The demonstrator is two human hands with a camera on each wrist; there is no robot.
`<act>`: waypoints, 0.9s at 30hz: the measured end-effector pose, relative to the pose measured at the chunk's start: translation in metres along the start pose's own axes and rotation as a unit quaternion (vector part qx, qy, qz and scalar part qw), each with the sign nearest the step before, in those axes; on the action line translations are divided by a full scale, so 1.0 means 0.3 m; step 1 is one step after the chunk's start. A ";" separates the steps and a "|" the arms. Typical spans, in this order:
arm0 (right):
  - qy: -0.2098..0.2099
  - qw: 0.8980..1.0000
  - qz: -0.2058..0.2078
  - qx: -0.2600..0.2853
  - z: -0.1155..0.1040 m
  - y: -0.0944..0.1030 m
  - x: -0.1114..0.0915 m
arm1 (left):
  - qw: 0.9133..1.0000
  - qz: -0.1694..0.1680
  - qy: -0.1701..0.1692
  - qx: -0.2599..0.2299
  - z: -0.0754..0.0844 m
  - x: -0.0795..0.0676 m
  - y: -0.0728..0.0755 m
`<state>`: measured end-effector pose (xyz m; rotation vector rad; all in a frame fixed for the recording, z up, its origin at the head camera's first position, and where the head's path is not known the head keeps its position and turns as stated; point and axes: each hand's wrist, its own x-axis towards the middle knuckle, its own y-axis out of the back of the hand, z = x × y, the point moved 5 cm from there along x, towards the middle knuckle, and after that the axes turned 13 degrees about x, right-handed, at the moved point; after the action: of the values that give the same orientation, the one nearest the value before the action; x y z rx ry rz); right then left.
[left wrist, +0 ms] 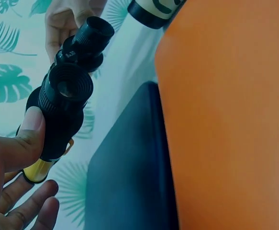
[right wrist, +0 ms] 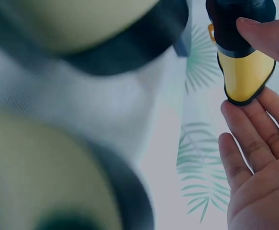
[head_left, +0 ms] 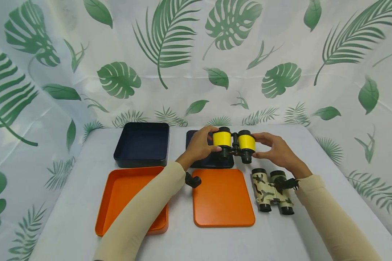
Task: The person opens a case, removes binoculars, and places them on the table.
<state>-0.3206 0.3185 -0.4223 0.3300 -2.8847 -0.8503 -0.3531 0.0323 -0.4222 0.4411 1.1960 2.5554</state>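
Note:
Yellow-and-black binoculars point(head_left: 246, 141) are held between my two hands, above a dark blue lid point(head_left: 212, 160). My left hand point(head_left: 200, 143) grips the left barrel, its thumb on the black eyepiece end and fingers at the far end. On the opposite barrel, my right hand point(head_left: 276, 150) pinches with the thumb near the eyepiece and fingertips at the yellow far end. In the left wrist view the black eyepieces point(left wrist: 67, 88) face the camera. Camouflage binoculars point(head_left: 264, 190) lie on the table below my right wrist, partly covered by the wrist strap.
A dark blue open box point(head_left: 142, 145) stands at the back left. In front of it is an orange open box point(head_left: 127, 185), partly behind my left sleeve. An orange lid point(head_left: 223, 199) lies flat at centre front. Leaf-printed cloth point(head_left: 183, 72) hangs behind the white table point(head_left: 183, 246).

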 end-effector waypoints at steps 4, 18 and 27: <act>-0.011 1.000 -0.008 -0.005 0.033 0.029 -0.011 | 1.000 -0.005 0.004 0.001 0.015 0.021 -0.051; -0.100 0.994 -0.012 -0.036 0.123 0.119 -0.032 | 0.999 -0.025 0.011 0.029 0.099 0.083 -0.184; -0.115 0.991 -0.011 -0.062 0.167 0.160 -0.024 | 0.997 -0.017 0.019 0.066 0.128 0.113 -0.245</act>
<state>-0.3307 0.3858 -0.4384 0.2664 -3.0212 -1.1365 -0.3599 0.1168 -0.4507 0.3996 1.3795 2.4763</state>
